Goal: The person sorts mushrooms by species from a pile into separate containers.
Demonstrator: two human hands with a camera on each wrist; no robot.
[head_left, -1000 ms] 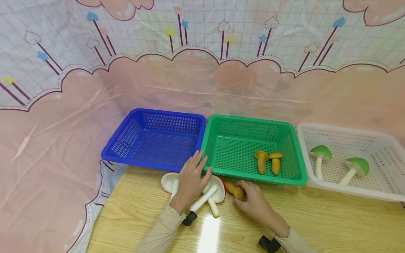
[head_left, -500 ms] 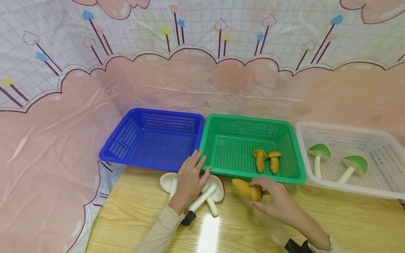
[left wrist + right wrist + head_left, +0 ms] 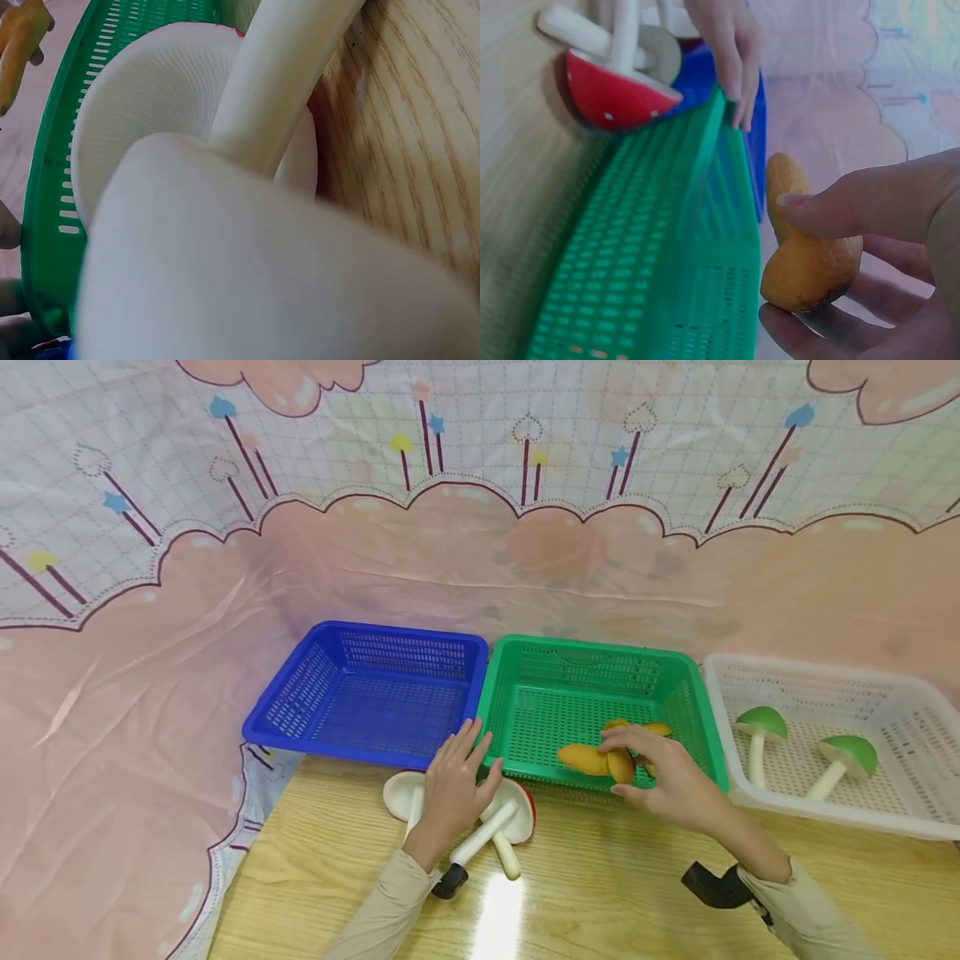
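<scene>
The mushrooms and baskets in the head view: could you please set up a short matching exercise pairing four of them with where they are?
Things:
1. yellow mushroom
2. green mushrooms
3. red-capped mushrooms
4. blue basket

Places:
a. in the white basket
b. leftmost in the row, nothing visible inside
c. held by the right hand over the green basket
d. on the table under the left hand

Pairs: 1-c, 2-a, 3-d, 4-b

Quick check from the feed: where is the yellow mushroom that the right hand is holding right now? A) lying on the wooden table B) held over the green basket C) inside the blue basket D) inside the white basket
B: the right hand pinches the yellow mushroom in the air over the near part of the green basket, not resting on anything.
</scene>
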